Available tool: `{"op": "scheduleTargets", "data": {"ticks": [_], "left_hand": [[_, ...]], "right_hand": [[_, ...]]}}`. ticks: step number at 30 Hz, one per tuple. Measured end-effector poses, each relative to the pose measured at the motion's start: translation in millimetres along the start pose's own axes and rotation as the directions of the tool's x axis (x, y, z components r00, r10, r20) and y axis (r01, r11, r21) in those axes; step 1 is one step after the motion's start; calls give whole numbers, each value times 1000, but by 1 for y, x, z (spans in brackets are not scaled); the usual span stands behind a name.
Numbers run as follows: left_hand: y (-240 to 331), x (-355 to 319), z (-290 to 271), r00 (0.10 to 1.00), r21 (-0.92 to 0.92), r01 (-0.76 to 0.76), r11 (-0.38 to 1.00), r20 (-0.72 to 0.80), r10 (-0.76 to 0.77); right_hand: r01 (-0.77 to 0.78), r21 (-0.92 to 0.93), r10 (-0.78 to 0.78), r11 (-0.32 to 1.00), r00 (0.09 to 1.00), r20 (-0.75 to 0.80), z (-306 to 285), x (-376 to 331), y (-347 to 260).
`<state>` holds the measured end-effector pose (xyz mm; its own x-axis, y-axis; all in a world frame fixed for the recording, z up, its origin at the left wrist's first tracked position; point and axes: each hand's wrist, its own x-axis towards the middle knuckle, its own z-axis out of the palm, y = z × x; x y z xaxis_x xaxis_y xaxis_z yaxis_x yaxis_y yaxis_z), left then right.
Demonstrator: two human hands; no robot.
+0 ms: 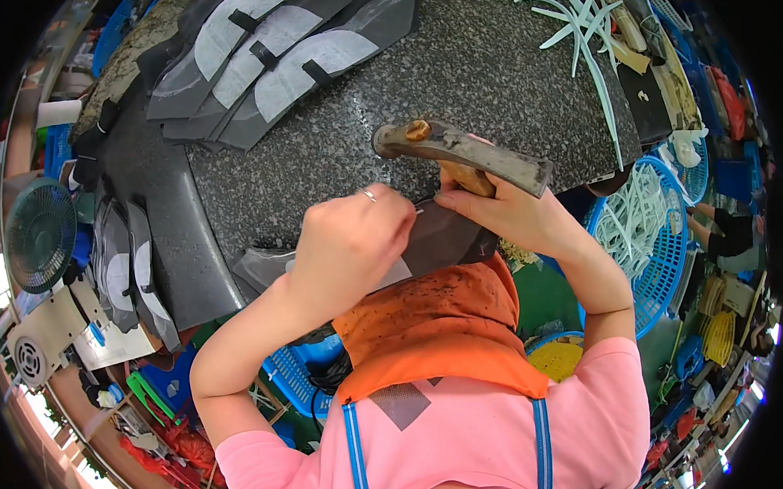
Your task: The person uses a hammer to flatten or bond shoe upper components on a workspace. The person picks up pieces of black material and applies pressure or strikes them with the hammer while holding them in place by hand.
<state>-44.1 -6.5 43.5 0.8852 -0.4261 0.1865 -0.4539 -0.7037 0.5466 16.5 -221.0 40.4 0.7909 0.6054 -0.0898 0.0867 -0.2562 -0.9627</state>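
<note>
My right hand (515, 210) grips a hammer (492, 161) by its short wooden handle. The steel head lies across in front of my fingers, above the dark stone slab (320, 174). The right thumb rests near the edge of a dark grey cut panel (447, 236) at the slab's near edge. My left hand (352, 237), with a ring on one finger, is closed over the panel's left part. Its fingertips are curled and hidden, so what they pinch cannot be made out. A small white sliver (420, 212) shows beside them.
Overlapping grey panels with pale patches and black tabs (286, 63) lie at the far left. Pale strips (581, 31) lie at the far right. A blue basket (647, 292) of such strips stands right of the slab. More panels (129, 267) hang at left, near a fan (42, 235).
</note>
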Motion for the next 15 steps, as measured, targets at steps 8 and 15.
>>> {"op": "scheduleTargets", "data": {"ticks": [8,15], "left_hand": [[-5,15,12,970,-320,234,918,18,-241],[-34,21,45,994,137,69,988,-94,-56]], "right_hand": [[21,-147,-18,989,1000,22,-10,1,-2],[117,-688,9,716,984,177,-46,-8,-27]]}}
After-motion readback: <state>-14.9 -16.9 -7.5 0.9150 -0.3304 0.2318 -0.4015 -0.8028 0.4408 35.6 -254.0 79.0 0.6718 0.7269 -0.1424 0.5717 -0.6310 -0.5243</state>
